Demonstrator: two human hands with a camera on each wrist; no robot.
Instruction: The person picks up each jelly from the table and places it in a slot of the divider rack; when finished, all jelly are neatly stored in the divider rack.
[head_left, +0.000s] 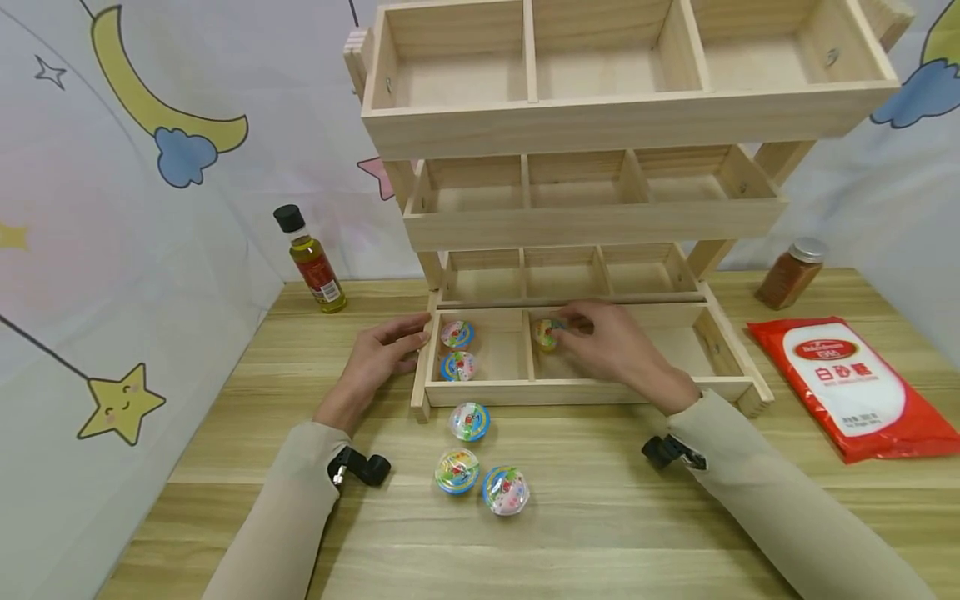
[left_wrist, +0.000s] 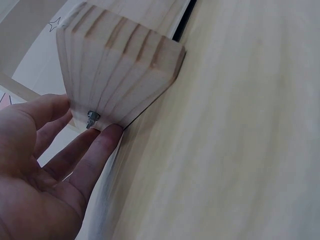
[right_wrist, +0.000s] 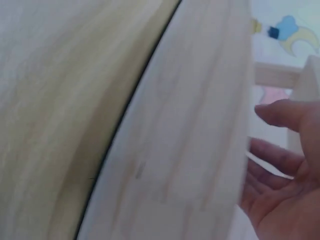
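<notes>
The desk (head_left: 615,517) runs past the bottom of the head view. On it stands a big wooden rack (head_left: 592,229), long from left to right, its top cut off. A bag of white sugar (head_left: 847,387) lies to the right. The left hand (head_left: 382,350) has its fingers apart, touching the rack's left end. The right hand (head_left: 611,343) dips into the bottom tray (head_left: 592,392) and hides part of it; I can't tell if it is pinching. An oil bottle (head_left: 315,268) stands back left, a jar (head_left: 790,275) back right. By the right hand, a small round cup (head_left: 543,335) sits in the bottom tray, just right of a divider (head_left: 528,346), lid up, its right edge covered. Two more cups (head_left: 458,367) sit left of the divider, and three cups (head_left: 470,422) on the desk in front.
</notes>
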